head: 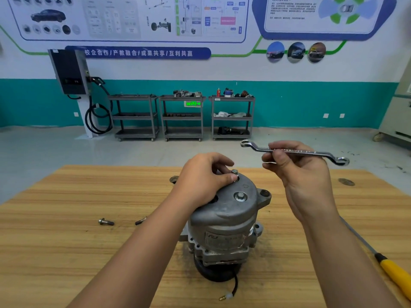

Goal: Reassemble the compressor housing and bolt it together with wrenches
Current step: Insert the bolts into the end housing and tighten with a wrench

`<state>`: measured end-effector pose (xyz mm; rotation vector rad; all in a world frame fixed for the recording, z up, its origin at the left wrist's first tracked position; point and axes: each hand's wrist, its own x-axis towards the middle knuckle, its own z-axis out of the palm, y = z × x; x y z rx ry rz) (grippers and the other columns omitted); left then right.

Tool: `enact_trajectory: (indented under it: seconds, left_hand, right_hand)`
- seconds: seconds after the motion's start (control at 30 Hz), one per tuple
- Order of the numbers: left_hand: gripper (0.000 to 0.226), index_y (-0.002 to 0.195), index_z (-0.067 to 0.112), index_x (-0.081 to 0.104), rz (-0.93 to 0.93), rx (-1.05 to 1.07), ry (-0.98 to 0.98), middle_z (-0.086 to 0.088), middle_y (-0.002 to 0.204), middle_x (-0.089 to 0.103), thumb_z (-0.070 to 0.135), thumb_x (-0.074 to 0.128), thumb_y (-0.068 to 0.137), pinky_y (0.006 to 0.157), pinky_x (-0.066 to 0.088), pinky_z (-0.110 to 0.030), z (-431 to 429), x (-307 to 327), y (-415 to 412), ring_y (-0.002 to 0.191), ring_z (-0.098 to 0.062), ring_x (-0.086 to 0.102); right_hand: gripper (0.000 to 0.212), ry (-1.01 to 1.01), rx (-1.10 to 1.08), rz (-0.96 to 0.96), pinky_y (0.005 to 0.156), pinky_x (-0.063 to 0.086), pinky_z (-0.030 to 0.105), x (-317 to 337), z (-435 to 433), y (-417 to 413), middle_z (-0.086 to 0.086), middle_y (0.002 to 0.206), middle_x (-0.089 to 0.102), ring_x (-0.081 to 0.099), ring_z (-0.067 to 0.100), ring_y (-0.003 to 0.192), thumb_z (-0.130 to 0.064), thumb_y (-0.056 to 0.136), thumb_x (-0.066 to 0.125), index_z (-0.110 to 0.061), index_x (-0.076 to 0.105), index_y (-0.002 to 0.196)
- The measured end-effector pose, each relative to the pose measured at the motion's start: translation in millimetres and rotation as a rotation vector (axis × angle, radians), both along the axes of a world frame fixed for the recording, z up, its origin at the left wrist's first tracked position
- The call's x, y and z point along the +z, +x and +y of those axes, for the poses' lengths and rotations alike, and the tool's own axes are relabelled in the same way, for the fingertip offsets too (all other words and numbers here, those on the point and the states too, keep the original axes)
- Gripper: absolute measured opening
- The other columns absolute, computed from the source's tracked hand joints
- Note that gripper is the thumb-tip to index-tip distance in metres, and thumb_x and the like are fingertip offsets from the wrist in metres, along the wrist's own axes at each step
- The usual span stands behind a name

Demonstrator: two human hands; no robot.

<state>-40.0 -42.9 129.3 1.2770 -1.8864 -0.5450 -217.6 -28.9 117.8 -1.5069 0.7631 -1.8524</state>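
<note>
On table [66,196]: two loose bolts [106,222].

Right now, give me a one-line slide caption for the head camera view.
Left hand steadies a bolt on the compressor while right hand holds a wrench.

1. I count one compressor housing [224,221] on the worktop [66,196].
2. Two bolts sit in its top: one [240,196] seated, one [234,172] standing proud.
3. Two loose bolts [106,222] [140,220] lie on the wood.
4. One wrench [293,151].
5. One yellow-handled screwdriver [393,271].
6. Three shelf carts [182,117] behind.
</note>
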Motion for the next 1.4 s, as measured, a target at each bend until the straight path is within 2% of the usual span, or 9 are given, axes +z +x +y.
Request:
enact_trajectory:
  seconds: [0.13,0.23,0.33,0.53,0.8,0.9,1.1,1.23,1.4]
  left_hand:
    - [0.009,0.082,0.035,0.064,-0.067,0.053,-0.013,0.016,0.084,0.060,0.033,0.073,0.081,0.059,0.037,-0.007,2,0,0,0.081,-0.001,0.055]
    - [0.010,0.089,0.029,0.071,-0.087,0.066,-0.032,0.007,0.096,0.062,0.034,0.073,0.081,0.072,0.041,-0.022,2,0,-1,0.091,-0.009,0.055]
    - [0.015,0.094,0.025,0.072,-0.087,0.069,-0.037,0.007,0.096,0.062,0.033,0.073,0.081,0.074,0.041,-0.024,3,0,-1,0.090,-0.010,0.056]
    - [0.017,0.096,0.024,0.073,-0.074,0.077,-0.047,0.011,0.089,0.060,0.032,0.073,0.081,0.074,0.041,-0.022,3,-1,-1,0.089,-0.008,0.057]
    - [0.020,0.099,0.023,0.072,-0.088,0.069,-0.049,0.008,0.096,0.063,0.032,0.073,0.081,0.077,0.045,-0.026,4,0,-4,0.090,-0.011,0.058]
    - [0.022,0.100,0.023,0.072,-0.104,0.071,-0.047,0.007,0.099,0.065,0.033,0.073,0.081,0.079,0.046,-0.027,3,0,-5,0.092,-0.012,0.058]
    - [0.036,0.110,0.022,0.068,-0.111,0.113,-0.055,0.010,0.099,0.055,0.038,0.075,0.078,0.077,0.040,-0.021,3,0,-3,0.095,-0.008,0.056]
    - [0.017,0.096,0.027,0.073,-0.103,0.103,-0.042,0.008,0.098,0.063,0.034,0.073,0.080,0.075,0.044,-0.024,5,0,-2,0.091,-0.010,0.057]
    - [0.012,0.090,0.024,0.074,-0.066,0.096,-0.016,0.007,0.095,0.064,0.032,0.074,0.080,0.077,0.049,-0.030,6,1,-4,0.088,-0.012,0.059]
  right_hand:
    - [0.012,0.026,-0.018,-0.051,0.053,0.050,0.021,10,-7,7,-0.008,0.060,0.061,0.059,0.008,0.056,-0.029,0.081,0.058,-0.017,0.059,0.078]
    - [0.018,0.103,0.038,-0.107,0.046,0.047,0.021,11,-14,15,-0.004,0.063,0.065,0.057,0.010,0.050,-0.015,0.097,0.047,-0.015,0.055,0.081]
    - [0.016,0.182,0.110,-0.143,0.043,0.044,0.020,8,-20,21,0.001,0.063,0.067,0.053,0.010,0.044,-0.007,0.100,0.038,-0.013,0.049,0.089]
    - [0.014,0.297,0.250,-0.271,0.040,0.043,0.017,6,-28,20,0.001,0.058,0.064,0.052,0.008,0.042,-0.005,0.099,0.038,-0.012,0.046,0.090]
    - [0.012,0.388,0.429,-0.207,0.048,0.052,0.017,5,-33,12,0.009,0.071,0.071,0.063,0.011,0.051,-0.015,0.089,0.049,-0.006,0.051,0.082]
    - [0.016,0.379,0.434,-0.159,0.050,0.053,0.018,1,-35,7,0.011,0.077,0.073,0.065,0.012,0.054,-0.022,0.079,0.054,-0.007,0.052,0.082]
    - [0.011,0.341,0.421,-0.104,0.054,0.048,0.020,-8,-37,-4,0.009,0.087,0.073,0.065,0.014,0.064,-0.024,0.081,0.054,-0.013,0.052,0.080]
    - [0.013,0.318,0.432,-0.128,0.051,0.045,0.019,-13,-34,-1,0.009,0.086,0.073,0.063,0.013,0.059,-0.023,0.079,0.055,-0.012,0.049,0.080]
    - [0.014,0.363,0.366,-0.093,0.050,0.042,0.017,-9,-33,3,0.006,0.084,0.074,0.062,0.011,0.056,-0.025,0.078,0.057,-0.013,0.050,0.080]
